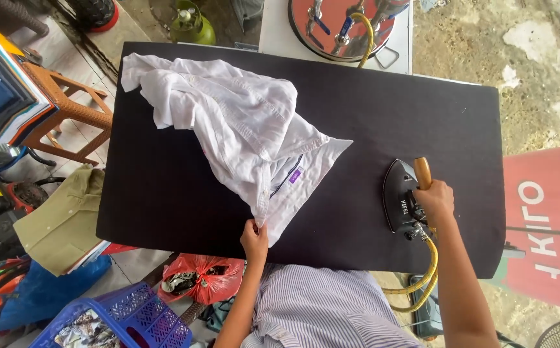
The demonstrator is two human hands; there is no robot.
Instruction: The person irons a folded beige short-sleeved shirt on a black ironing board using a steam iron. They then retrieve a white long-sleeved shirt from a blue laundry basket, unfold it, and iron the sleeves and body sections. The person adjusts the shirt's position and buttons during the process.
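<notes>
A crumpled white shirt (241, 135) lies spread across the left and middle part of a black padded bench (383, 109), its bulk bunched toward the far left corner and one pointed flap reaching toward the middle. The left hand (255, 238) is clenched on the near edge of the shirt, pinching the fabric close to the bench's near side, with a small purple label showing on the cloth just above it. The right hand (434, 200) is closed around the wooden handle of a black steam iron (401, 195), which rests flat on the bench well apart from the shirt, toward the right end. A yellow hose (425, 277) runs from the back of the iron down past the near edge of the bench. The person wears a striped shirt (318, 309), seen at the bottom of the view. To the left of the bench lie an olive-coloured garment (64, 219), a red plastic bag (206, 277) and a blue plastic basket (122, 319); a wooden stool (67, 113) stands further back. Beyond the far edge are a green gas cylinder (191, 24) and a round red vessel with valves (341, 26).
</notes>
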